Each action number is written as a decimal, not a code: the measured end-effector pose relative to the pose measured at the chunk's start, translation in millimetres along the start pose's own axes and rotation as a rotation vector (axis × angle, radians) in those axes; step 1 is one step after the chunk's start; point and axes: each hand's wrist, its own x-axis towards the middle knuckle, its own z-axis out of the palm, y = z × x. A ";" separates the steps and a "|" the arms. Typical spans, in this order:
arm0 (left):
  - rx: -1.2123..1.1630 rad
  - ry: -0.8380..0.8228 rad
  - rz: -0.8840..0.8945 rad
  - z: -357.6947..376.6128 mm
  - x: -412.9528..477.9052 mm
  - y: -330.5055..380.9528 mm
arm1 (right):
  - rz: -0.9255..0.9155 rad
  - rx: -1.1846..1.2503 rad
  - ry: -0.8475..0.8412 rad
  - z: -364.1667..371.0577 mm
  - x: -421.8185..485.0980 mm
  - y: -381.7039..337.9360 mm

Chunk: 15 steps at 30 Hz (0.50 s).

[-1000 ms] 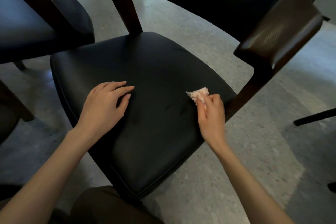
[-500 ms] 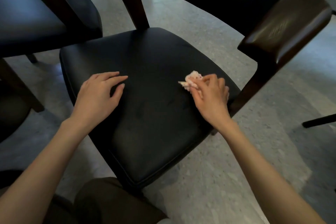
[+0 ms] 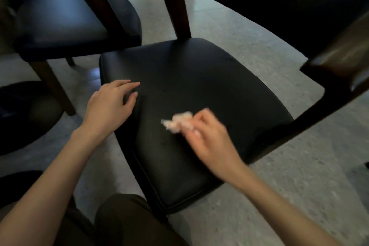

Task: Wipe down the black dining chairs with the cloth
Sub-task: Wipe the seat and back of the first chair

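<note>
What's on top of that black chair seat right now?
The left hand rests on the seat near its left edge; the right hand holds a crumpled cloth to it. Whatever lies beneath hands and cloth is covered.

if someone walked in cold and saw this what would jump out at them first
The big black chair seat fills the middle of the view, with both hands on it. The right hand, blurred, pinches a small pale cloth against the cushion, while the left hand rests open near the seat's left edge. A second black chair stands at the upper left, and a dark wooden chair frame cuts across the right side.
</note>
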 end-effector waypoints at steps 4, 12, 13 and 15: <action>0.004 -0.025 -0.075 -8.0 -9.1 -8.0 | 0.149 -0.216 0.119 -0.1 95.8 44.4; -0.015 -0.097 -0.190 -20.4 -19.7 -23.0 | 0.282 -0.391 -0.058 65.8 152.3 77.5; -0.016 -0.111 -0.201 -22.1 -18.4 -26.2 | 0.178 -0.345 -0.090 69.3 142.3 65.4; -0.010 -0.130 -0.225 -24.6 -16.4 -31.4 | -0.048 -0.237 -0.150 70.4 106.4 36.6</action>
